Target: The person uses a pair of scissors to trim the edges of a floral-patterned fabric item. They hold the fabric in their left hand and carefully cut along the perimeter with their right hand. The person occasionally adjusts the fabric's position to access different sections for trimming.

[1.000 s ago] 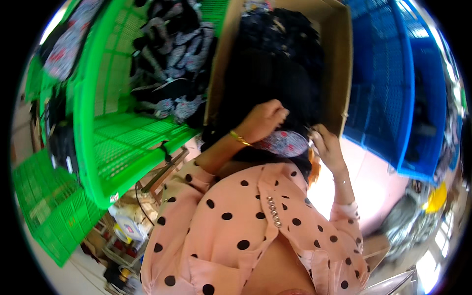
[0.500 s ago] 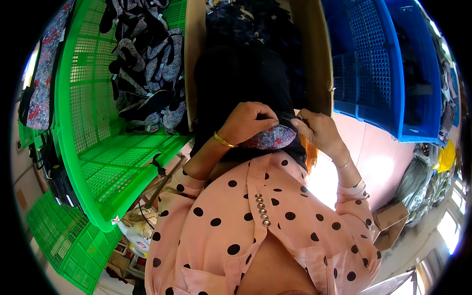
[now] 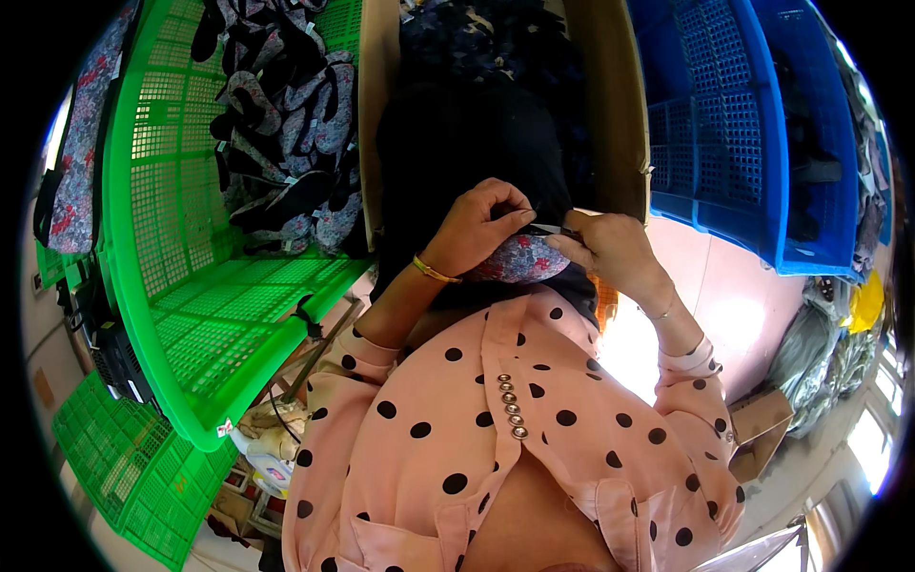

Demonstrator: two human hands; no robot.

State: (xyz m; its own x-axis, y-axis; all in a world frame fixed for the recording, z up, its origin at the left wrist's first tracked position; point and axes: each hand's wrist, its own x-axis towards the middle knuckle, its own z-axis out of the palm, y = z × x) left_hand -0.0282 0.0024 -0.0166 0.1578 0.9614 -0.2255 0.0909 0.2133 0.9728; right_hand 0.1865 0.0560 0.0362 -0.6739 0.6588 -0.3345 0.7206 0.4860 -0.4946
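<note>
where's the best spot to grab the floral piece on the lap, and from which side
Probably pinch the floral piece by its rounded lower edge, coming from the shirt side: that curve shows uncovered, while the left hand and right hand crowd its upper side.

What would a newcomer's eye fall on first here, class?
Probably the large bright green basket at left, with black-and-floral pieces inside. Next, the pink dotted shirt, lower centre. Just above it, the left hand and right hand are close together at a rounded floral piece.
</note>
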